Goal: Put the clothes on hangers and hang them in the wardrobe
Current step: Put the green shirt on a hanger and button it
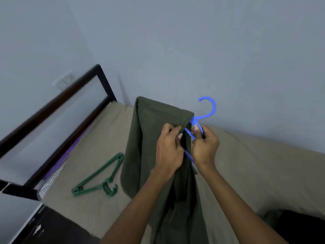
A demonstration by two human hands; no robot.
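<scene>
Above the beige bed (246, 166), I am watching both hands working at chest height: the left hand (169, 147) is pinching the olive-green garment (149, 138) at its fold, apparently to keep it from sliding, while the right hand (204, 147) is gripping the blue hanger (207, 110) just under its hook, holding it steady. The garment is hanging draped over the hanger. Farther left, spare green hangers (98, 176) are lying on the bed. No wardrobe is showing.
</scene>
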